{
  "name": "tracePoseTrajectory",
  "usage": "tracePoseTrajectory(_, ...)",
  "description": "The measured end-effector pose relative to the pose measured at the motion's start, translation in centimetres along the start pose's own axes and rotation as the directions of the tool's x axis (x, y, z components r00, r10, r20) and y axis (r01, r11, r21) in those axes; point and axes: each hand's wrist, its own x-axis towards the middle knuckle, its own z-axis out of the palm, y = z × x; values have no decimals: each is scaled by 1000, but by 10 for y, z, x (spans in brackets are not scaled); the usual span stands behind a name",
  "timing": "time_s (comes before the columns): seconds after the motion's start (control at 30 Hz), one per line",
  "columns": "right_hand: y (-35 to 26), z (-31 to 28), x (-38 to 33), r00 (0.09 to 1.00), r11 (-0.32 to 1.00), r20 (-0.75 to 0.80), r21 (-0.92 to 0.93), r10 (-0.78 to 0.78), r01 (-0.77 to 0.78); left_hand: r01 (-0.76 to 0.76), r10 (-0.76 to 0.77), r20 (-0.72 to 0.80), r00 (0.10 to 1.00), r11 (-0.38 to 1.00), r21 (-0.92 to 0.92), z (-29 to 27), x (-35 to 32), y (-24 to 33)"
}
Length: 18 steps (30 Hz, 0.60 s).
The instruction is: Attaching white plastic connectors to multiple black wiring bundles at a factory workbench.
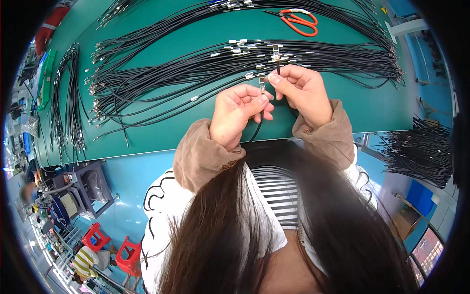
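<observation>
My left hand (pixel 230 113) is closed, thumb against fingers, on a black cable just below its metal end connector (pixel 262 85). Beside it and slightly farther away, my right hand (pixel 307 92) pinches a second black cable below another metal connector (pixel 275 50), which points away from me. The two connectors are apart. Below my left hand the cable curves down toward the table edge. Just beyond both hands lies a wide bundle of black cables (pixel 166 78) with white tags near the middle and metal ends at both sides.
Red-handled scissors (pixel 304 24) lie on the green table (pixel 196 125) beyond the bundle. Another cable bundle (pixel 191 19) arcs across the back, and a smaller one (pixel 73 98) lies at the left. More cables (pixel 416 152) are piled at the right. Red stools (pixel 128 256) and a person (pixel 85 262) are lower left.
</observation>
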Motion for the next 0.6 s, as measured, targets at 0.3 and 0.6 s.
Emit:
tracePoseTrajectory(0.3,6,-6,4,997,998,46,-4,65,-65,-2,1,36,999,1000,31,1,0,-1)
tracePoseTrajectory(0.6,12,0,-1,994,998,106,55,-6,0,-253,274,-96,957,949,186,-7,2,7)
